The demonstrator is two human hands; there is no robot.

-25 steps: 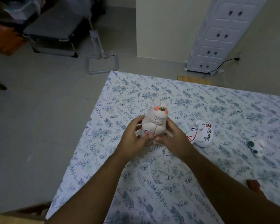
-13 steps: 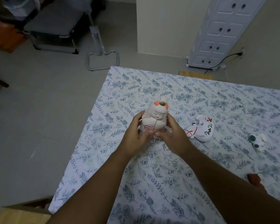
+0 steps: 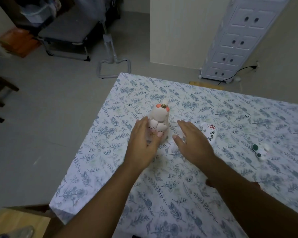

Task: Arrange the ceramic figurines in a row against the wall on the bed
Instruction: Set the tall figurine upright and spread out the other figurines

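Note:
A tall white cat figurine [image 3: 159,120] with orange ears stands upright on the floral bed sheet [image 3: 179,177]. My left hand [image 3: 142,145] rests against its left side, fingers spread, thumb touching its lower body. My right hand [image 3: 192,143] hovers open just to the right, apart from the tall figurine. A second white figurine [image 3: 209,132] with red and black marks lies on its side behind my right hand, partly hidden. A small white figurine [image 3: 260,149] with dark green spots lies farther right.
The bed's left edge and far corner [image 3: 120,76] drop to a grey floor. A white cabinet [image 3: 237,38] leans by the far wall with a black cable [image 3: 237,73]. A folding cot [image 3: 65,36] and metal stand [image 3: 113,64] stand beyond. A wooden surface [image 3: 19,222] is at bottom left.
Both hands gripped the tall cat figurine before. Now the right hand has let go and moved right, and the left hand has opened, still touching the figurine's side.

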